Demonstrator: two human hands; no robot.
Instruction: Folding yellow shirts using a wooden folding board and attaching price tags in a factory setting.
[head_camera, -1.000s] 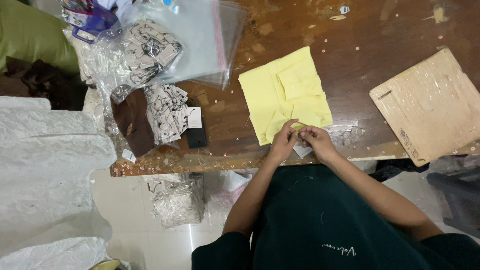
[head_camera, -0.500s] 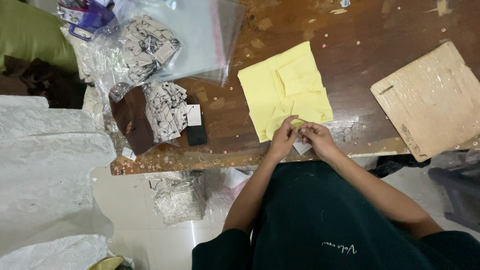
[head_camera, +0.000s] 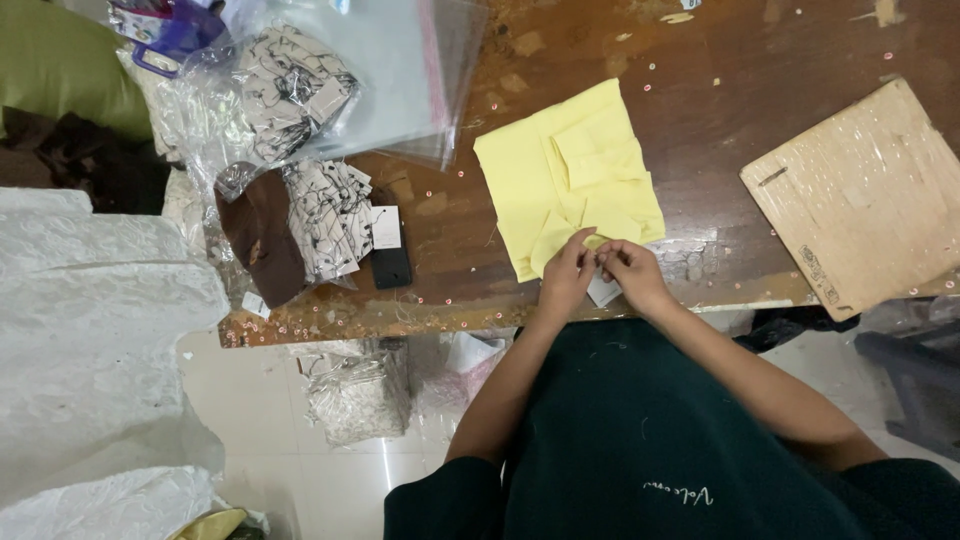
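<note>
A folded yellow garment (head_camera: 570, 175) lies on the brown wooden table (head_camera: 720, 110). My left hand (head_camera: 568, 272) and my right hand (head_camera: 632, 270) meet at the garment's near edge, both pinching a small bit of the yellow cloth. A small white tag (head_camera: 603, 292) shows just beneath my right hand. What the fingertips hold besides the cloth is too small to tell.
A plywood board (head_camera: 865, 195) lies at the table's right. Clear plastic bags (head_camera: 400, 70) and bundles of printed tags (head_camera: 325, 215) sit at the left, with a dark phone (head_camera: 391, 265) beside them. White crinkled sheeting (head_camera: 90, 330) covers the far left.
The hands stay at the garment's near edge, with only small finger movements. The view has shifted slightly.
</note>
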